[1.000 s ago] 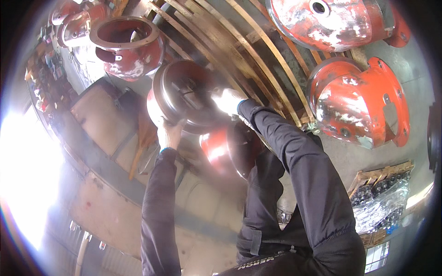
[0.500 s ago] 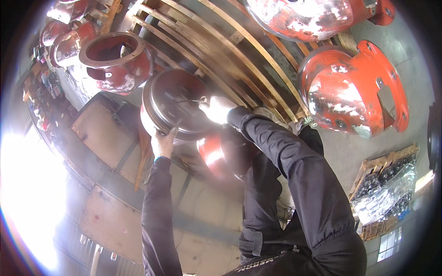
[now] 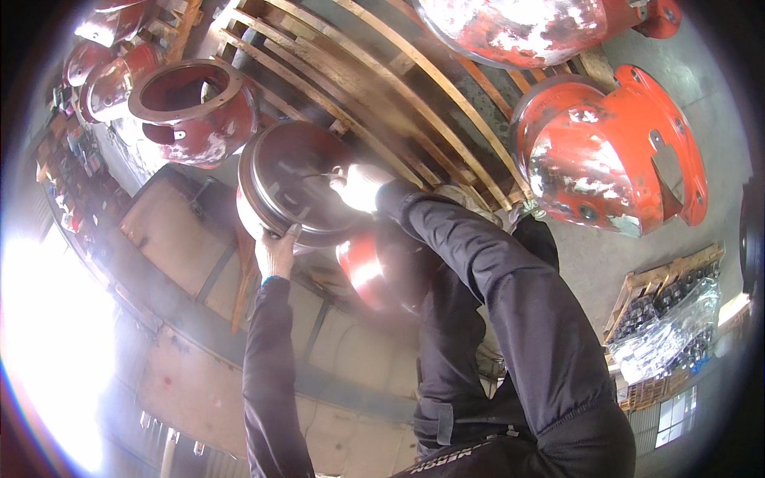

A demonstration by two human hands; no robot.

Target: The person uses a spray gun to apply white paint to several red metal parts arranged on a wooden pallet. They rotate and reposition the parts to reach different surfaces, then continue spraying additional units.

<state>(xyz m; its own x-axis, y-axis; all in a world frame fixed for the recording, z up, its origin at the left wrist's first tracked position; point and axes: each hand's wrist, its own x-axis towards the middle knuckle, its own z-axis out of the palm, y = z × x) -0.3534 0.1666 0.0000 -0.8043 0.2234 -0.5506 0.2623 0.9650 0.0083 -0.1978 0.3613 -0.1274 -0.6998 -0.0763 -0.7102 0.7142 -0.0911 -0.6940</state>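
A dark red-brown round metal housing [image 3: 299,171] with a stepped, lighter rim stands tilted in front of me. My left hand [image 3: 275,253] is closed on its lower left rim, thumb on the near side and fingers behind. My right hand [image 3: 358,187], in a pale glove washed out by glare, is closed at the housing's open face. From its fingers a thin dark tool points left into the housing; its kind is too blurred to tell. Below the housing is a shiny red rounded casting [image 3: 382,267], partly hidden by my right arm and leg.
Wooden pallet slats [image 3: 382,88] run behind the housing. A red flanged casting [image 3: 191,111] stands at the left, an orange-red one [image 3: 606,151] at the right, another [image 3: 510,32] at the top. A crate of dark parts under plastic film [image 3: 665,319] sits at the lower right.
The housing and both hands appear slightly further left in the picture, as do the castings around them. Both hands keep their hold.
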